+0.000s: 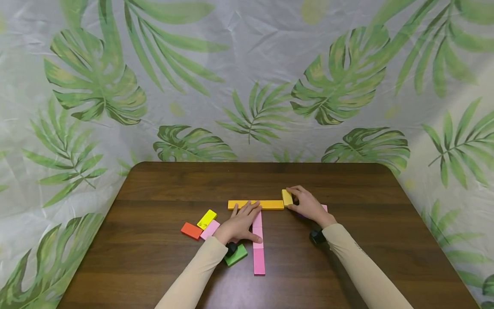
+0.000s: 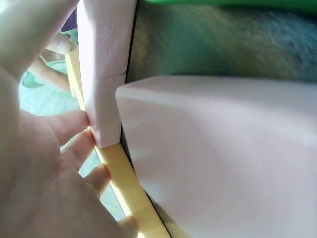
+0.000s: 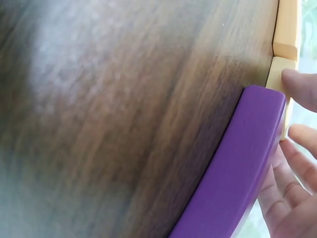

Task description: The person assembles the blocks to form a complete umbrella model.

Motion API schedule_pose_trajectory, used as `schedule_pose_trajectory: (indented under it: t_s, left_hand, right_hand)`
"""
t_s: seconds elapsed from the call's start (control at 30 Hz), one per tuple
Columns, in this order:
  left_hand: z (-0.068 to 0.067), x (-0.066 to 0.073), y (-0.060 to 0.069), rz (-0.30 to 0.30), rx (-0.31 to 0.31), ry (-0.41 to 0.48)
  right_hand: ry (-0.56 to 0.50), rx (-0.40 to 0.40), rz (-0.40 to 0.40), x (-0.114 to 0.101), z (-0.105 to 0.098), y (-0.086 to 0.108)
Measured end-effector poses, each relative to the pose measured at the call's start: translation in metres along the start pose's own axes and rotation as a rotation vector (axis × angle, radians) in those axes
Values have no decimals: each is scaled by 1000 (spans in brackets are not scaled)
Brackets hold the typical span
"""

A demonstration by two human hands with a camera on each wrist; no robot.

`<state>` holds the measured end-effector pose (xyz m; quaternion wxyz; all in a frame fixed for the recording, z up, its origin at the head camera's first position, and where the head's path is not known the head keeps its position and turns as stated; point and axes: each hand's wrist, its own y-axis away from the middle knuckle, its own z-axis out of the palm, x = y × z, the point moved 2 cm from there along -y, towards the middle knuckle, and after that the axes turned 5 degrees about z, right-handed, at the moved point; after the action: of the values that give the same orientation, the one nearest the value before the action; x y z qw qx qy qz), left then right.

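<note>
A row of orange-yellow blocks (image 1: 272, 205) lies across the table, with a column of pink blocks (image 1: 259, 261) running down from it in a T shape. My left hand (image 1: 241, 225) is spread where they meet, its fingertips touching the orange-yellow row and its thumb over the pink column. At the row's right end, my right hand (image 1: 308, 205) pinches a pale yellow block (image 1: 287, 196) between thumb and finger. That block is set at an angle, its lower end close to the row. Beside it in the right wrist view is a purple block (image 3: 233, 163), mostly hidden by the hand in the head view.
Left of the column lie loose blocks: red (image 1: 191, 230), bright yellow (image 1: 206, 219), light pink (image 1: 210, 230) and green (image 1: 236, 255). A pink edge (image 1: 324, 207) shows behind the right hand. A leaf-patterned cloth (image 1: 254, 56) hangs behind the brown table (image 1: 154, 266).
</note>
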<state>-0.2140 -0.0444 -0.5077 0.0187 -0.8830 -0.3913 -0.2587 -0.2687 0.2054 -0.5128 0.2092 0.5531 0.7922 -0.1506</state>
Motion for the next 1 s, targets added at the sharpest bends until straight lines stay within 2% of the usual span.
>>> schedule_pose_trajectory:
  t_s: [0.4, 0.73, 1.0]
  left_hand:
    - [2, -2, -2, -12, 5, 1]
    - [1, -1, 0, -10, 2, 12]
    - [1, -1, 0, -12, -3, 18]
  right_hand:
    - [-28, 3, 17, -1, 2, -4]
    - [-39, 24, -16, -2, 3, -4]
    - [-113, 36, -43, 0, -5, 6]
